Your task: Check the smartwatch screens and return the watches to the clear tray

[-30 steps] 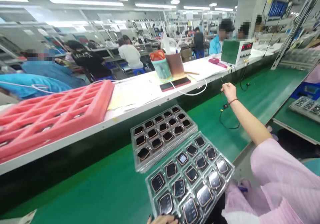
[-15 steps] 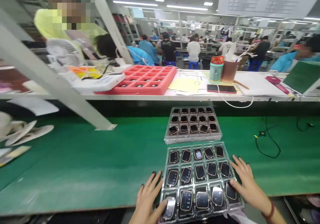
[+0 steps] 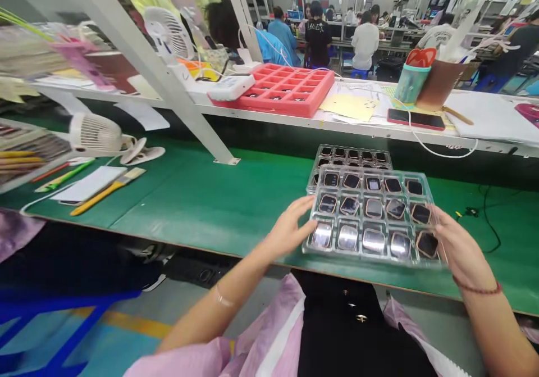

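Note:
Between my hands is a clear plastic tray [image 3: 362, 222] of smartwatch faces, raised off the green bench and tilted toward me. My left hand [image 3: 290, 228] grips its left edge, thumb on the near corner and fingers behind the side. On the right side my right hand [image 3: 461, 248] is closed around the edge, its fingers partly hidden. Dark square watch faces [image 3: 373, 208] sit in the compartments; the front row reflects the light. Behind it, partly covered, a second tray [image 3: 357, 153] of watch faces lies on the bench.
A red compartment tray [image 3: 286, 87], a phone [image 3: 416, 119] and a teal cup [image 3: 411, 85] stand on the shelf. A slanted white post [image 3: 181, 99] meets the bench at left. Further left are a small fan [image 3: 95, 132] and a brush [image 3: 107, 191]. A black cable [image 3: 490, 219] lies at right.
Both hands have closed on the near tray's sides and lifted it off the bench, tilting it and overlapping the rear tray. My view has turned down and left.

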